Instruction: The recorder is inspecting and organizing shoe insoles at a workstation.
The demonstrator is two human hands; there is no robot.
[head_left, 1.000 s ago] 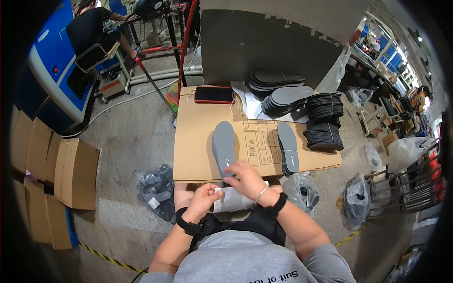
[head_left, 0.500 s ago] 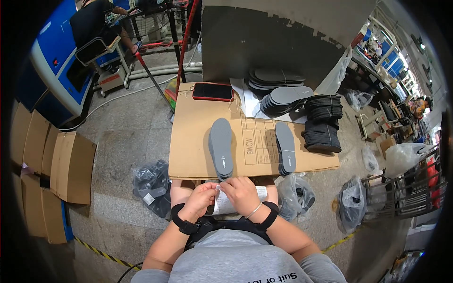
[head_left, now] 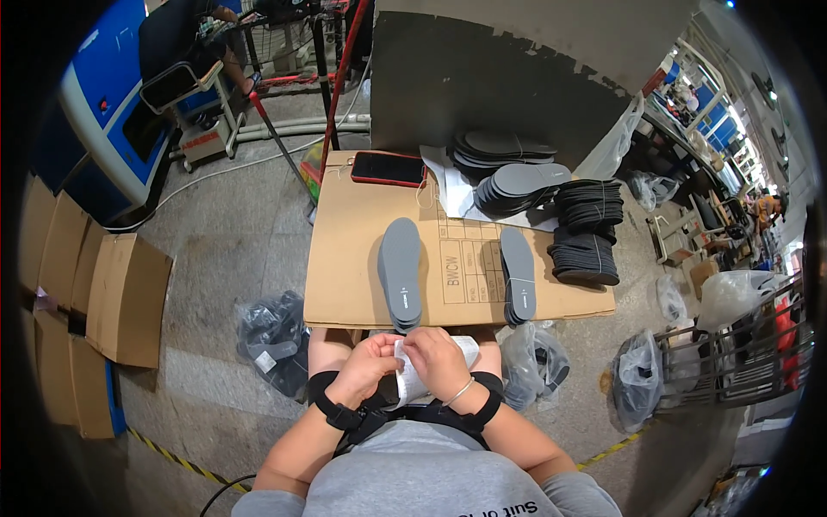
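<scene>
A white printed paper sheet (head_left: 415, 386) lies over my lap, just in front of the cardboard-topped table. My left hand (head_left: 369, 369) pinches its left edge between thumb and fingers. With its fingertips bent down onto the same upper corner, my right hand (head_left: 438, 362) is closed on the sheet too. Straight ahead, close to the table's near edge, is a stack of grey insoles (head_left: 401, 269). To its right lies a second grey insole bundle (head_left: 519, 280), tied with thin string. What sits exactly between my fingertips is too small to make out.
The cardboard (head_left: 353, 258) carries a red-cased phone (head_left: 389, 168), more insole stacks (head_left: 517, 179) and dark tied bundles (head_left: 586, 257). Plastic bags (head_left: 274, 340) lie on the floor beside the table. Cartons (head_left: 129, 302) stand at left; a person (head_left: 177, 39) sits at far left.
My hands stay on the sheet with small finger movements, and its left part now hangs lower and more tilted. The whole view has shifted slightly; the insoles stay in place.
</scene>
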